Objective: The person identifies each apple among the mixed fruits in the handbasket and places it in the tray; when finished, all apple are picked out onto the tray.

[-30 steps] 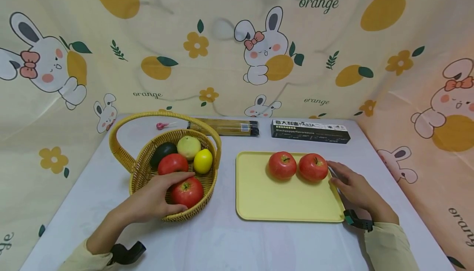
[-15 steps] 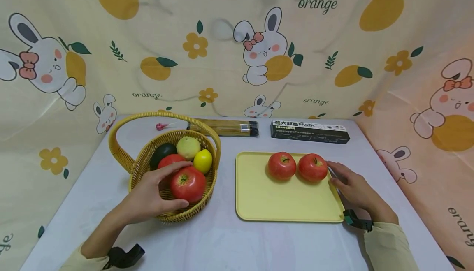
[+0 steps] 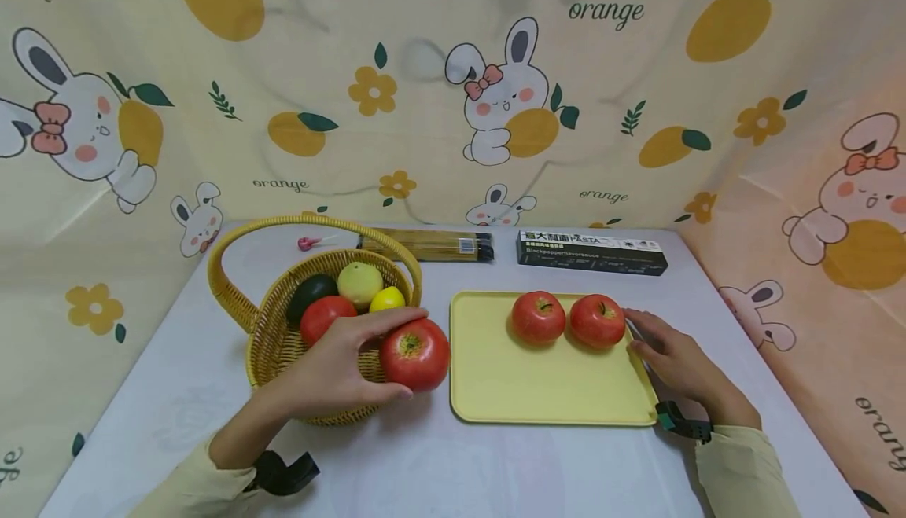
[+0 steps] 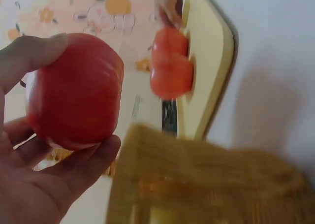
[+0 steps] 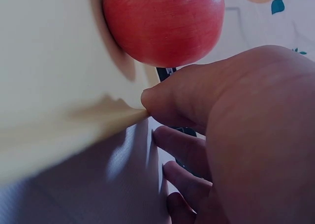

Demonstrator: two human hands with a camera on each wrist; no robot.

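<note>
Red apple (image 3: 414,354), one: centre of the frame, held up between basket and tray, your left hand (image 3: 322,365) pinching its sides with thumb and fingers. Backdrop (image 3: 425,141), rabbit-and-orange print: upper half. Table (image 3: 453,471), white-covered: lower half. Basket (image 3: 267,349), wicker, arched handle: centre left. Tray (image 3: 552,384), yellow: centre right; your right hand (image 3: 679,357) lies relaxed at its right edge, thumb on the rim; you cannot tell whether the other fingers touch it. Pasta box (image 3: 591,253), black: behind the tray. Packet of long yellow strands (image 3: 425,244): behind the basket. Apples, two (image 3: 539,317) (image 3: 598,321): tray's far side. In the basket: third apple (image 3: 328,319), avocado (image 3: 311,299), pale green fruit (image 3: 360,284), lemon (image 3: 387,299), partly hidden.
</note>
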